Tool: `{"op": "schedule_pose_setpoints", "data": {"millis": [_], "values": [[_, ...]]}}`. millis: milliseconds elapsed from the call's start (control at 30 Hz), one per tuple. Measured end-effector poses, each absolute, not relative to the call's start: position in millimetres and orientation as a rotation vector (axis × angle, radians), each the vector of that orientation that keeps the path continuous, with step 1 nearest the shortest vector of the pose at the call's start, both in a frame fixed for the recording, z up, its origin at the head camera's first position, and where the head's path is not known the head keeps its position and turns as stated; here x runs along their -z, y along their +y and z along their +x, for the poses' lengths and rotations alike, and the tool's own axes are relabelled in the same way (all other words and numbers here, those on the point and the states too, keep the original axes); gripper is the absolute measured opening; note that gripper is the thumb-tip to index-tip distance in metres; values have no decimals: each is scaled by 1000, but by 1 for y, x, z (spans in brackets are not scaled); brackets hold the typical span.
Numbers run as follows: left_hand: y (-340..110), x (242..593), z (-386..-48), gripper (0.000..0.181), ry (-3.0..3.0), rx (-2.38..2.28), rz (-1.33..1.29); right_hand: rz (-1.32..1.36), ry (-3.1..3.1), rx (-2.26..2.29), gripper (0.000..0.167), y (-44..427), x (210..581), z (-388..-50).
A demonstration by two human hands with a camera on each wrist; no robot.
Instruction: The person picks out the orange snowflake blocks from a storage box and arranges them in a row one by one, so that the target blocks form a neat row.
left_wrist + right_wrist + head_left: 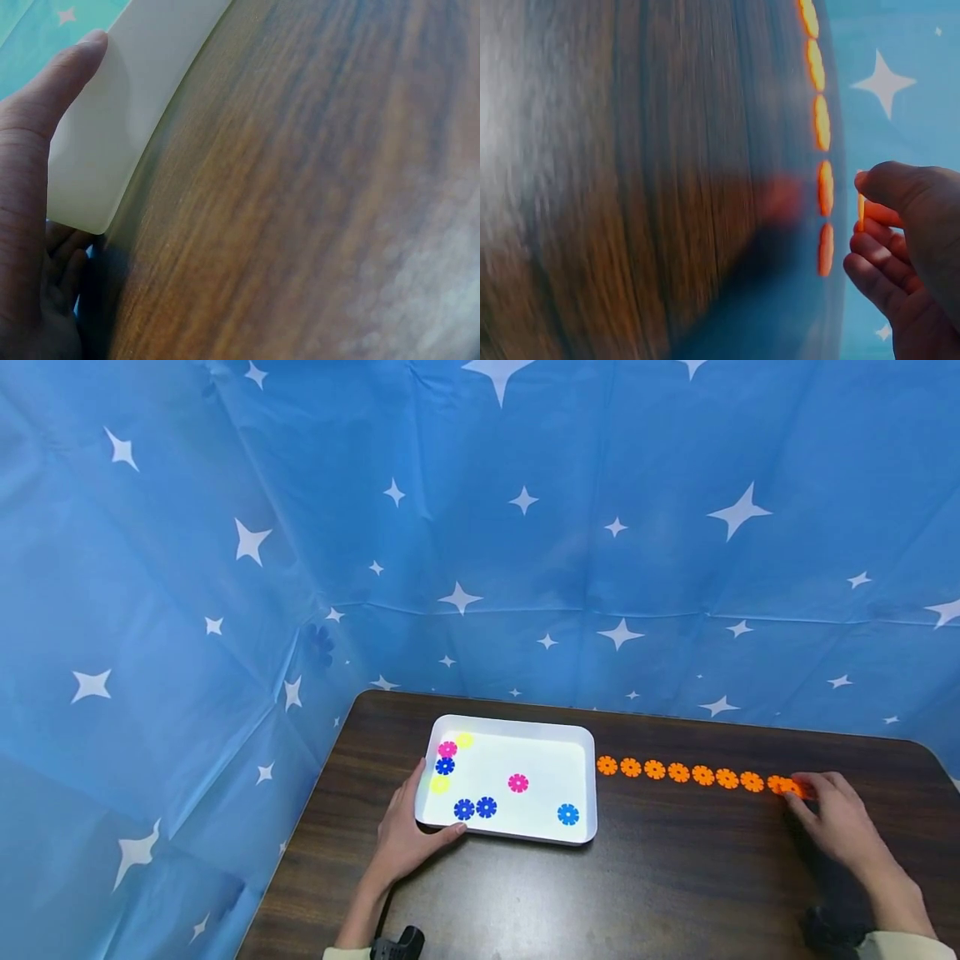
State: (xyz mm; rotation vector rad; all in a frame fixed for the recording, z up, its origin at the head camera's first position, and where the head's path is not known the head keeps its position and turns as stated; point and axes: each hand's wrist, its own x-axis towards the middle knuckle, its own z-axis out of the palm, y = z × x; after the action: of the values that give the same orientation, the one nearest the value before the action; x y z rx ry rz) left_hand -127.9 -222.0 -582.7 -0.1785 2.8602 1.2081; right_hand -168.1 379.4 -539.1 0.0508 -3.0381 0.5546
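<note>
My left hand (408,835) holds the near left corner of a shallow white tray (547,760), thumb on the front rim and fingers along the left side. Inside the tray lie several notched plastic discs, among them a pink disc (518,783), a light blue disc (567,814), a dark blue disc (487,807) and a yellow disc (465,740). Over on the right, my right hand (843,827) pinches an orange notched disc (860,214) between thumb and fingers. It is raised above the table, near the right end of a row of orange discs (702,775).
The dark wood-grain table (637,893) has rounded far corners. Behind it and on the left hangs a blue sheet (525,552) with white stars. The orange row runs from beside the tray's right wall toward the right, near the back edge.
</note>
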Motion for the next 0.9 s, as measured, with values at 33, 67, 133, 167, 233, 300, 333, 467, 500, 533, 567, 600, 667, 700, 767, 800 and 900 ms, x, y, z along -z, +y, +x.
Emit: {"op": "schedule_pose_setpoints", "data": {"millis": [33,67,133,167,233,300,333,467,500,533,567,600,667,700,767,800,900], "values": [[-222,583,-128,121,2861,-1208,-179,42,-3039,-557,40,381,539,-168],[-222,583,-129,121,2862,-1207,-180,35,-3040,-560,40,384,538,-169],[-222,583,-130,121,2866,-1204,-179,15,-3038,-558,40,388,538,-169],[-222,583,-130,121,2866,-1205,-179,2,-3038,-555,40,390,538,-169],[-222,584,-130,121,2872,-1200,-175,-24,-3038,-550,40,394,538,-169],[-222,584,-130,121,2876,-1198,-173,-42,-3035,-546,40,399,538,-169],[-222,585,-130,121,2876,-1201,-174,-51,-3035,-542,40,401,539,-169],[-222,586,-129,121,2872,-1205,-177,-97,-3031,-526,39,408,543,-167],[-222,586,-128,121,2869,-1208,-179,-114,-3026,-515,39,410,544,-167],[-222,586,-128,121,2867,-1209,-181,-138,-3021,-504,38,411,545,-167],[-222,585,-128,121,2864,-1208,-180,-165,-3014,-494,38,411,546,-167],[-222,585,-128,121,2861,-1208,-181,-192,-3009,-488,38,412,547,-168],[-222,584,-128,120,2859,-1202,-180,-248,-3004,-475,39,412,549,-168],[-222,584,-128,120,2859,-1201,-180,-265,-3004,-470,39,412,549,-169],[-222,583,-128,120,2857,-1205,-177,-299,-3010,-462,39,413,550,-169],[-222,582,-127,120,2857,-1207,-176,-309,-3012,-459,40,413,550,-169],[-221,581,-127,120,2853,-1214,-173,-324,-3012,-443,39,413,551,-170]]}}
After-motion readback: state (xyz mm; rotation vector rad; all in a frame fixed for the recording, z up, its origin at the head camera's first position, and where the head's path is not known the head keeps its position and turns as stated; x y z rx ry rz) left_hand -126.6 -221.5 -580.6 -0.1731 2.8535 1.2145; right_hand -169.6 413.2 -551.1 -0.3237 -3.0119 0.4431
